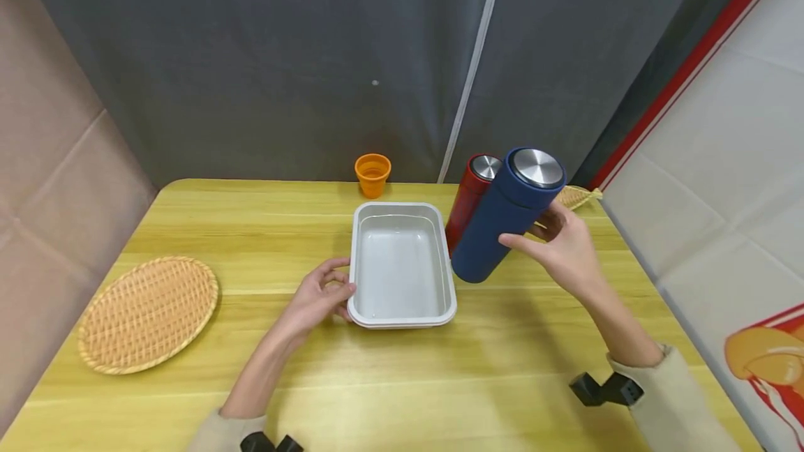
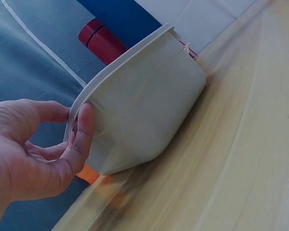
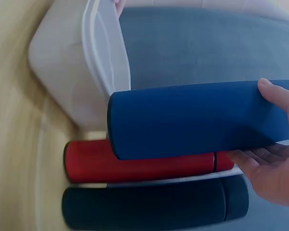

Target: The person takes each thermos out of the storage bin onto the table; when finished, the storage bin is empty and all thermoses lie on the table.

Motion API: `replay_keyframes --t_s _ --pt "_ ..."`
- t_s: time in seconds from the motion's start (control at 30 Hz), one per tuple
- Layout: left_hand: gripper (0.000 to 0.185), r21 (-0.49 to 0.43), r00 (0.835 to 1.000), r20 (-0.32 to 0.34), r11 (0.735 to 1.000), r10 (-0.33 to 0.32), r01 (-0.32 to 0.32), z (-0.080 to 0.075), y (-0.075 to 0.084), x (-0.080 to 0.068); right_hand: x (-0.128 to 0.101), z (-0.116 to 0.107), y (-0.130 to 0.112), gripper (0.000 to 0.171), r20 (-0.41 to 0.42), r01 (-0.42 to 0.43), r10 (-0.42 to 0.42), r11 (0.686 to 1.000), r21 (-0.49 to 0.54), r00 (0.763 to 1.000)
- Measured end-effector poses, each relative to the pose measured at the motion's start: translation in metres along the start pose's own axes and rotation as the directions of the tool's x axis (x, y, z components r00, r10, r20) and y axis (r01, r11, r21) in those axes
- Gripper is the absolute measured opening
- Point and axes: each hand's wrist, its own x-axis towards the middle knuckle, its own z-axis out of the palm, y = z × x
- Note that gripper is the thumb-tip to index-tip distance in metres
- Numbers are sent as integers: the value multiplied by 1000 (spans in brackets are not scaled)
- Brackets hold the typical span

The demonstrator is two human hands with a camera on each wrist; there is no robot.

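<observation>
My right hand (image 1: 568,251) grips a blue thermos flask (image 1: 496,218) with a steel-topped lid, thumb on the near side. The flask leans, its base off the table beside the right rim of a deep off-white rectangular container (image 1: 402,267). Nothing lies inside that container. On its left rim my left hand (image 1: 319,291) pinches the edge between thumb and fingers, also plain in the left wrist view. A red thermos flask (image 1: 467,194) stands behind the blue one. The right wrist view also shows a dark thermos flask (image 3: 149,206), hidden from the head camera.
An orange cup (image 1: 373,174) stands at the table's back edge, behind the container. At the left lies a round woven tray (image 1: 151,314). Part of another woven piece (image 1: 574,197) shows at the back right. A grey curtain (image 1: 283,75) hangs behind the table.
</observation>
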Motion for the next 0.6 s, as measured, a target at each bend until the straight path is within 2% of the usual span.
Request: replay_keyframes --t_s 0.4,0.6 --pt "57 11 1000 3 1000 -1 1 0 -1 1 -14 -22 24 57 -64 -75 74 997 -18 995" --pt "56 7 1000 -6 1000 -1 1 2 -1 1 -19 -33 34 59 -67 -104 101 993 -48 993"
